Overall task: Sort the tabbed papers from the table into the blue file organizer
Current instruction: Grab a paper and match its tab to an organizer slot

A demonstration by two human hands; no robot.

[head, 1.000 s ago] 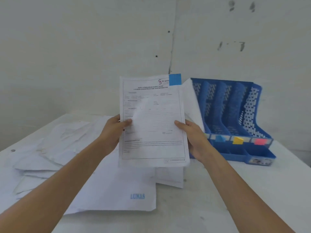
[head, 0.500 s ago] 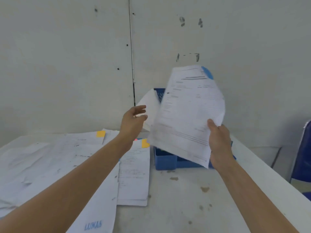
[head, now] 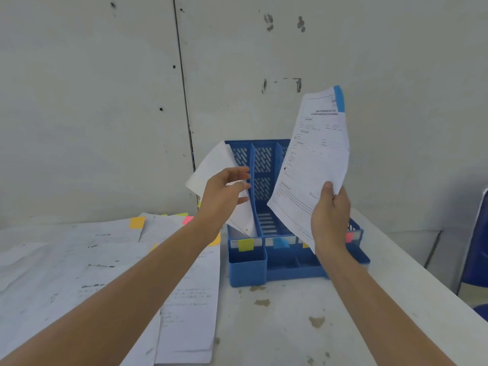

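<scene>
Two bare forearms reach forward over a stained white table (head: 290, 326). At near left we record loose printed papers (head: 105, 273) lying overlapped on the tabletop, too many to count. Along their far edge we count one orange tab (head: 137, 222), one pink tab (head: 188, 220) and a yellow-green sliver between them.

Beyond these, the right hand (head: 331, 215) pinches the lower edge of one printed white sheet (head: 314, 165), thumb on the printed face and fingers curled behind. The sheet is held tilted in the air in front of the organizer's right half, and one blue tab (head: 339, 97) sits at its top corner.

The left hand (head: 227, 191) holds nothing, its fingers loosely extended in front of the organizer's leftmost slot. We cannot tell whether it touches the paper there.

One blue plastic file organizer (head: 247, 268) stands on the table against the grey wall (head: 105, 101). Its leftmost upright slot holds plain white sheets (head: 211, 165) leaning out to the left. The next slot shows its slatted floor. Across the front rail we count four labels: yellow (head: 246, 244), blue (head: 280, 243), a second yellow partly hidden, and pink (head: 349, 236). Below sit one square cup and a low divided tray.

At far right, part of a blue chair (head: 478, 247) is visible.
</scene>
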